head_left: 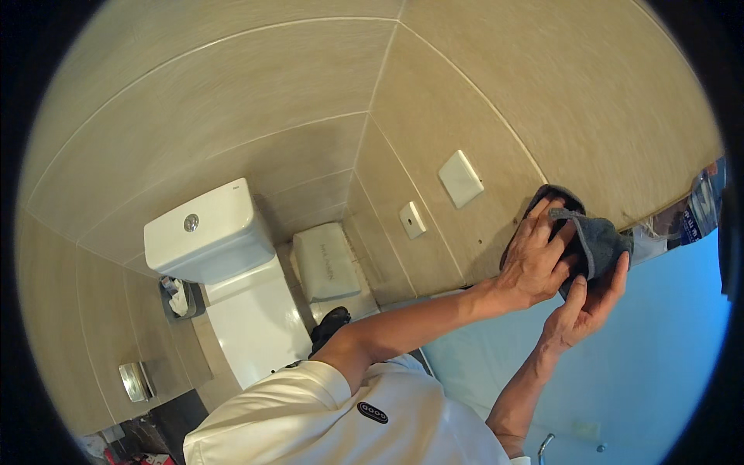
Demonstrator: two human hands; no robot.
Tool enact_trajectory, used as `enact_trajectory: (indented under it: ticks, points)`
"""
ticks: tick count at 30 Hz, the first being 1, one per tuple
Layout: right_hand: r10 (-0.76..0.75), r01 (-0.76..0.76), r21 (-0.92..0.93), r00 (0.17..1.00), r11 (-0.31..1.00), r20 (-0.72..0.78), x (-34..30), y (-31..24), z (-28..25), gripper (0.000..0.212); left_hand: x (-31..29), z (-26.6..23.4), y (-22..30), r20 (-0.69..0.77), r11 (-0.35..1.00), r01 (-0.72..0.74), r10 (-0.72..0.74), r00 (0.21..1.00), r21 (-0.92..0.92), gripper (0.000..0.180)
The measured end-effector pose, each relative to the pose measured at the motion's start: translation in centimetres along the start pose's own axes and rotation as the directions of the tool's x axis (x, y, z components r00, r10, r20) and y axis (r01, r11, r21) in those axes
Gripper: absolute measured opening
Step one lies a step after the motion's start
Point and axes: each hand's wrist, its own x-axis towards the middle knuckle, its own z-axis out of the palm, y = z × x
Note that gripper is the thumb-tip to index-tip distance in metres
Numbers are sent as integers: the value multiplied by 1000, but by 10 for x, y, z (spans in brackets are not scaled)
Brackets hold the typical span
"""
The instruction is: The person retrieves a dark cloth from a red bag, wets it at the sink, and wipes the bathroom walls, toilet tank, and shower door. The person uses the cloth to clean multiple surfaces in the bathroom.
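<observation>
A dark grey cloth (601, 236) is bunched up between my two hands, beside the tiled wall on the right. My left hand (533, 260) reaches across from the left, its fingers bent around the near side of the cloth. From below, my right hand (585, 310) cups the cloth with thumb and fingers. A black rounded thing (559, 194) shows behind my left fingers, against the wall; my hand and the cloth cover most of it, so I cannot tell its kind.
At left stands a white toilet (256, 322) with its lid down and cistern (205, 225). A grey bin (182, 301) sits beside it, a pale box-shaped thing (325, 263) in the corner. Wall plates (461, 178), a metal paper holder (136, 382) and packets (701, 205) line the walls.
</observation>
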Motion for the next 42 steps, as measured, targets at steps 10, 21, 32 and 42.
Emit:
enact_trajectory:
  ticks: [10,21,32,42]
  points:
    - [-89,241,-536,952,809,294,-64,34,7,50,-63,-33,-44,192,994,112,-113,975,19,50]
    - [-199,233,-526,972,818,121,6,1,-2,55,39,-21,-28,114,986,-152,143,983,74,61]
    - [-224,147,-429,965,891,-136,-18,41,-7,40,1,5,-25,286,968,-248,248,926,-38,49]
    - [-2,-81,-340,972,937,-237,-3,33,-13,51,27,17,-5,167,947,-319,310,936,29,47]
